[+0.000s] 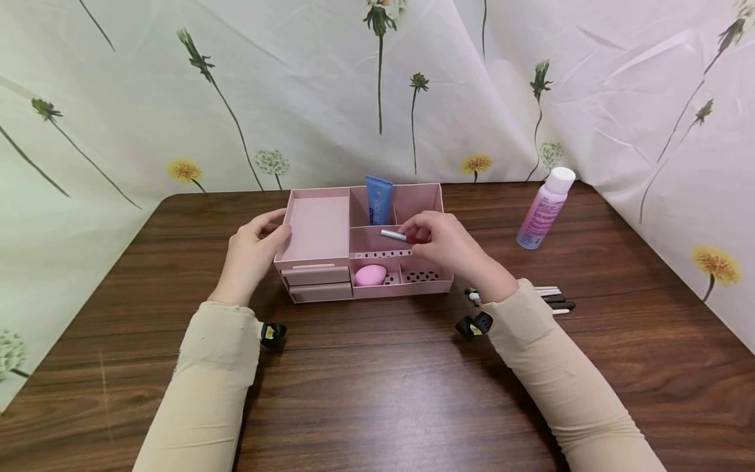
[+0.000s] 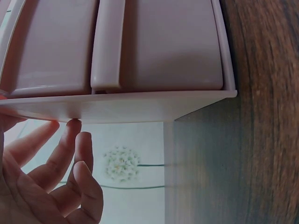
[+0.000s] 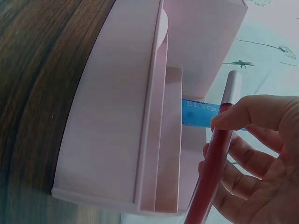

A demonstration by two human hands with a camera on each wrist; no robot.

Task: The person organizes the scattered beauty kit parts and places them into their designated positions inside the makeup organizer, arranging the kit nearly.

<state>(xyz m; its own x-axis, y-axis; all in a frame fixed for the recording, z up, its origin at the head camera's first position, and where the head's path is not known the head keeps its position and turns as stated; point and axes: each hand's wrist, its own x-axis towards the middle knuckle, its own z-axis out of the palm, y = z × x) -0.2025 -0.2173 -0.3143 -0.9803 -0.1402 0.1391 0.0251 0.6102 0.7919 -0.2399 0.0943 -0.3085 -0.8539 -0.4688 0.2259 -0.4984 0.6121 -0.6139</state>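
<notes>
Steadying the pink organizer (image 1: pixel 321 226) mid-frame in our half-curled left hand (image 1: pixel 248 252), we pinched the red tube (image 3: pixel 215 163) with our right hand (image 1: pixel 445 242), judging slow lowering past the dividers (image 3: pixel 172 140) best.

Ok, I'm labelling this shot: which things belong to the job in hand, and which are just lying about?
Part of the job:
organizer, left hand on it
red tube, in the right hand
blue tube and sponge, inside the organizer

Apparently just lying about:
bottle
slim sticks
</notes>
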